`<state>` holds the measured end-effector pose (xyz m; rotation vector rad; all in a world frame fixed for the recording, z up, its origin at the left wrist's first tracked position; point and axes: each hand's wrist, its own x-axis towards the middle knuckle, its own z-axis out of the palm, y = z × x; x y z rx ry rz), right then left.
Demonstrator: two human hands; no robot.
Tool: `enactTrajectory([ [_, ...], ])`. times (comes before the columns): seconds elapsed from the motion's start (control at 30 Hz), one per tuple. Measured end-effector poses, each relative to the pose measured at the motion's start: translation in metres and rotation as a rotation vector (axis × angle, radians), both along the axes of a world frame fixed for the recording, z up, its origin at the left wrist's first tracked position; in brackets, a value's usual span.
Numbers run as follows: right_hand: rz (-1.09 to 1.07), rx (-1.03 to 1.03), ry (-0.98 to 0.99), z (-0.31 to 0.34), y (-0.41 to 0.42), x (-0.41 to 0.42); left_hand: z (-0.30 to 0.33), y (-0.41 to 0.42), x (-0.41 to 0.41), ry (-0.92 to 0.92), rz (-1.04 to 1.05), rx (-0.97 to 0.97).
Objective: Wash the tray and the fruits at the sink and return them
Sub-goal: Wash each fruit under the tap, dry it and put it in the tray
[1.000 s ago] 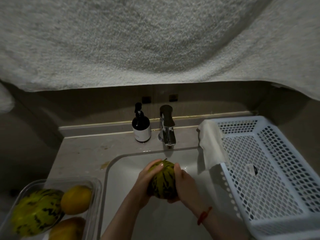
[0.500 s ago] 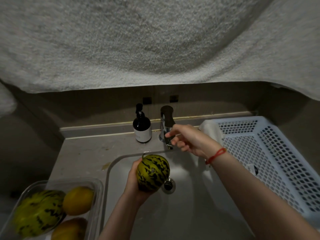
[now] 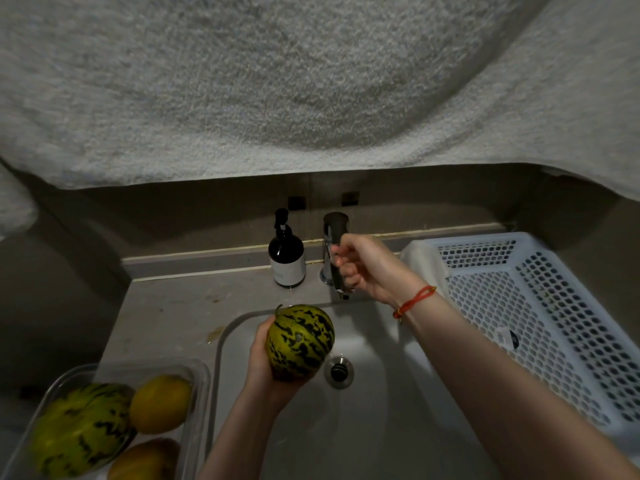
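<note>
My left hand (image 3: 265, 367) holds a green, dark-striped melon (image 3: 299, 341) over the white sink basin (image 3: 374, 420), left of the drain (image 3: 338, 371). My right hand (image 3: 363, 266) is wrapped around the chrome faucet (image 3: 334, 233) behind the basin. No water stream is visible. At the bottom left a clear plastic tray (image 3: 199, 379) holds another striped melon (image 3: 81, 431) and two yellow-orange fruits (image 3: 161, 403), the second one (image 3: 145, 460) at the frame's lower edge.
A dark soap pump bottle (image 3: 286, 258) stands left of the faucet. A white perforated basket (image 3: 540, 320) with a white cloth (image 3: 424, 265) over its near-left corner sits on the right. A grey towel (image 3: 277, 81) hangs overhead, covering the upper view.
My right hand left the melon, reached up and closed on the faucet. My left hand alone now holds the melon, shifted left of the drain.
</note>
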<state>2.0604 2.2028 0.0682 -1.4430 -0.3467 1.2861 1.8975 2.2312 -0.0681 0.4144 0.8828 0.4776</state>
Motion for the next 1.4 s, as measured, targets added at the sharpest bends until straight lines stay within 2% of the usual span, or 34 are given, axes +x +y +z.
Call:
enactTrajectory([
  [1.27,0.052,0.081,-0.013,-0.005,-0.002,0.012,-0.007,0.001,0.002,0.008,-0.004,-0.018],
  [1.33,-0.025,0.087,-0.098,-0.019,-0.011,0.018,-0.008,0.0,0.007,-0.004,-0.01,-0.021],
  [1.4,-0.201,0.004,-0.191,-0.047,-0.027,0.022,-0.007,-0.001,0.014,-0.032,-0.044,-0.026],
])
